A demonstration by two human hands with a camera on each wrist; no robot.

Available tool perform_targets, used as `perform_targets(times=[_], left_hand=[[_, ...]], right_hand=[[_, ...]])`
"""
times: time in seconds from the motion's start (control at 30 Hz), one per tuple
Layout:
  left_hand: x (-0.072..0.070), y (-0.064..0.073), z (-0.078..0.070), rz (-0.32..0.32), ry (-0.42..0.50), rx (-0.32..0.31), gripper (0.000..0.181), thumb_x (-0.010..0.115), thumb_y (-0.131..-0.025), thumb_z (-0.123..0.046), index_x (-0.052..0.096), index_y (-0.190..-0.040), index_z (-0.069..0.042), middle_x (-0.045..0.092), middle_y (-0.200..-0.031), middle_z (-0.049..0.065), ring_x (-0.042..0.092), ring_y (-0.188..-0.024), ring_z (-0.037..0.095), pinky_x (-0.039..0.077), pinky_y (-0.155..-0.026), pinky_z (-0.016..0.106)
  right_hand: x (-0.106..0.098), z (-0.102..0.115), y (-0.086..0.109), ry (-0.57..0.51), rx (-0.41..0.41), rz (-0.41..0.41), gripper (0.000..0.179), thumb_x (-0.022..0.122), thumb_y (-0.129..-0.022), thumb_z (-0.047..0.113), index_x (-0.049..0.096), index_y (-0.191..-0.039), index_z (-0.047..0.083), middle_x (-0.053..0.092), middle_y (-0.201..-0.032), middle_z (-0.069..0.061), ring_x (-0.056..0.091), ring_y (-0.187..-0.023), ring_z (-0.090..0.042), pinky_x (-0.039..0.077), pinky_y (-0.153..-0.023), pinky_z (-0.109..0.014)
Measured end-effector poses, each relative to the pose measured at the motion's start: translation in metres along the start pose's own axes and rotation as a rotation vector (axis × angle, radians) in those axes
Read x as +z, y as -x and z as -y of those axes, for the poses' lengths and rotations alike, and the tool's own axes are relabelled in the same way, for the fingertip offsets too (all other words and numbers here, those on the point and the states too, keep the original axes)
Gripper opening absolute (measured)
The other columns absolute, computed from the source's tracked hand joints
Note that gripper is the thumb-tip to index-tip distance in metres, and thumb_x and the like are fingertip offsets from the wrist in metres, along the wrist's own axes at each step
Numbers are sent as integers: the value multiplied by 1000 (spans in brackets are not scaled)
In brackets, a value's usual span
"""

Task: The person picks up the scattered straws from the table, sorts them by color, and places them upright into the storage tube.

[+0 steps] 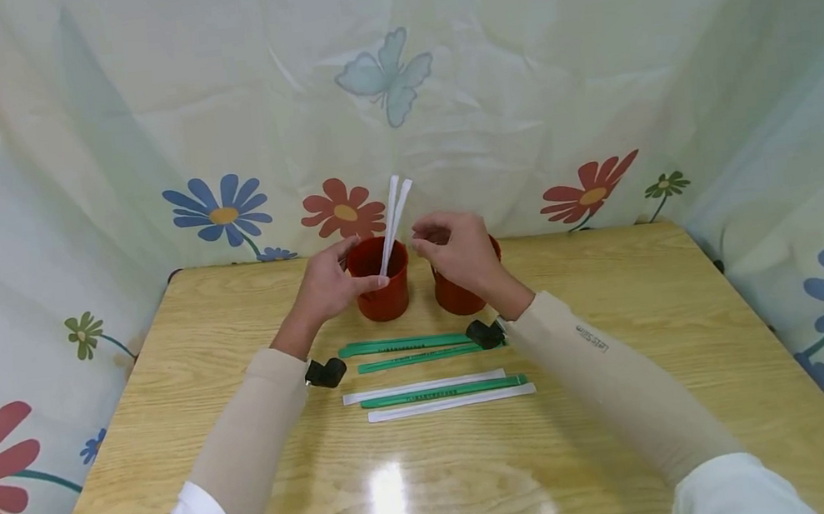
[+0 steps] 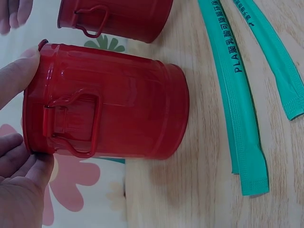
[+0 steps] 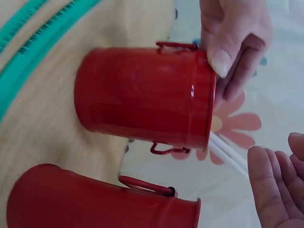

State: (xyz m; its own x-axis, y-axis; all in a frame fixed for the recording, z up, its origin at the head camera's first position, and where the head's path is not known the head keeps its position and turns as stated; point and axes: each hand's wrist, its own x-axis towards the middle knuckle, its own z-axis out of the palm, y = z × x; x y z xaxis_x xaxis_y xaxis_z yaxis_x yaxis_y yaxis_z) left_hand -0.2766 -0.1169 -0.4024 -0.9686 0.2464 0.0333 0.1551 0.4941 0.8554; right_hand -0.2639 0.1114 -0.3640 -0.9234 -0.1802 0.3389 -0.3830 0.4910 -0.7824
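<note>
A glossy red pail [image 1: 387, 303] with side handles is placed upright at 12 o'clock on the table [image 1: 236, 309]; two white straws [image 1: 390, 226] are leaned inside toward 1 o'clock. The rim is gripped by the left hand [image 1: 328, 284]. The right hand [image 1: 462, 247], loosely bent and holding nothing, is positioned near a second pail [image 1: 457, 296] at 3 o'clock.

Left hand [image 1: 330, 284]: far, thumb spread from fingers, gripping
Right hand [image 1: 460, 253]: far, just to the right, fingers loosely bent
Arms [image 1: 257, 428]: stretched from near side, converging

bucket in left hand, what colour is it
The bucket is red; the left wrist view shows it best.
</note>
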Motion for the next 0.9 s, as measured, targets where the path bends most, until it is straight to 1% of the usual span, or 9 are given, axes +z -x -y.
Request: perform_targets(times=[0.17, 0.33, 0.5, 0.6, 0.7, 0.77, 0.8, 0.9], left_hand=[[0, -2, 2, 1, -21, -6, 89, 82, -79, -36, 37, -152, -12, 52, -148, 7, 50, -135, 30, 52, -104, 45], [1, -3, 2, -1, -12, -9, 90, 83, -78, -35, 37, -152, -11, 52, -148, 7, 50, -136, 30, 52, -103, 45], [1, -3, 3, -4, -1, -12, 90, 83, -78, -35, 37, -152, -12, 51, -149, 7, 49, -137, 30, 52, -104, 45], [2, -2, 3, -4, 11, -16, 90, 84, -78, -34, 38, -152, -12, 51, -149, 6, 49, -138, 30, 52, -104, 46], [3, -3, 2, -7, 9, -12, 90, 84, -78, -35, 38, -152, -12, 51, -149, 6, 48, -138, 30, 52, -103, 46], [3, -4, 2, -11, 5, -7, 89, 84, -78, -35, 38, -151, -12, 50, -149, 6, 48, -138, 30, 52, -103, 46], [3, -4, 2, -14, 2, -7, 89, 84, -78, -35, 39, -151, -12, 50, -149, 6, 48, -138, 30, 52, -103, 46], [2, -4, 2, -16, -4, -9, 89, 84, -78, -34, 39, -151, -12, 51, -149, 6, 48, -138, 30, 53, -102, 46]], right_hand=[[-1, -1, 17, 56, -61, 59, 15, 72, -88, 9, 76, -102, 7, 76, -98, -9, 71, -84, -20, 61, -78, -36], [-1, -3, 41, 83, -84, 132, 13, 74, -86, 7, 78, -98, 8, 76, -94, -8, 70, -82, -19, 61, -76, -35], [4, -16, 64, 107, -104, 209, 10, 75, -84, 3, 77, -92, 8, 76, -90, -8, 69, -80, -16, 61, -73, -30], [5, -28, 79, 142, -91, 305, 11, 74, -83, 1, 77, -91, 8, 76, -89, -6, 67, -80, -13, 60, -74, -27], [2, -38, 92, 211, -97, 410, 13, 71, -85, -1, 77, -92, 8, 76, -90, -5, 65, -81, -11, 58, -75, -26], [1, -42, 100, 271, -128, 471, 13, 70, -85, -1, 77, -92, 8, 75, -90, -4, 65, -80, -9, 57, -75, -25], [0, -45, 103, 292, -147, 495, 14, 70, -85, -1, 77, -91, 9, 74, -88, -3, 63, -78, -8, 56, -72, -24], [1, -52, 114, 325, -196, 552, 17, 68, -84, -3, 76, -88, 12, 71, -83, 2, 59, -73, -6, 52, -68, -20]])
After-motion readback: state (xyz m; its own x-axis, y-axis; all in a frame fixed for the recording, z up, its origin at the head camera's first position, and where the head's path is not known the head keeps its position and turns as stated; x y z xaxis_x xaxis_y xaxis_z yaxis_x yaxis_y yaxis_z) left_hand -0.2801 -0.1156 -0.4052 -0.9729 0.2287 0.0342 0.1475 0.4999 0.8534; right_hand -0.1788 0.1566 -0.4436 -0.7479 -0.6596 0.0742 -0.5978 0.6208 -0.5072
